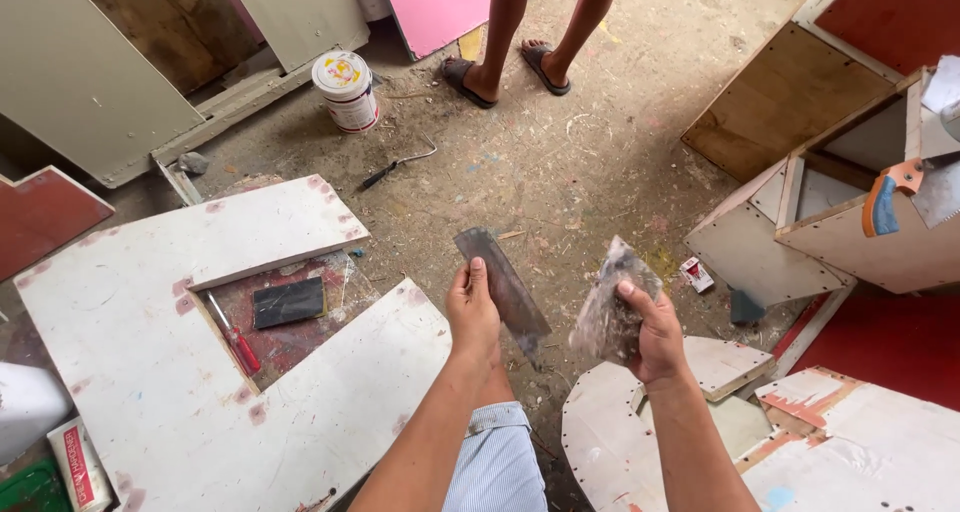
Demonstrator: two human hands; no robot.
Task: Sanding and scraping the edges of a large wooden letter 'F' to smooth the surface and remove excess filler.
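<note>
My left hand (472,312) grips a flat, dark metal scraper blade (503,284) that points up and away from me. Close beside it, my right hand (652,334) holds up a crumpled clear plastic bag (606,312) with greyish stuff inside. Both are raised over the dusty floor, between two white boards. The two items are a small gap apart, not touching.
A white U-shaped board (150,372) lies at left, with a red-handled screwdriver (236,336) and a black block (288,302) in its cut-out. A white paint bucket (346,90), a small hooked tool (398,166), another person's sandalled feet (505,72), cabinet boxes (850,222) and a handsaw (905,187) surround me.
</note>
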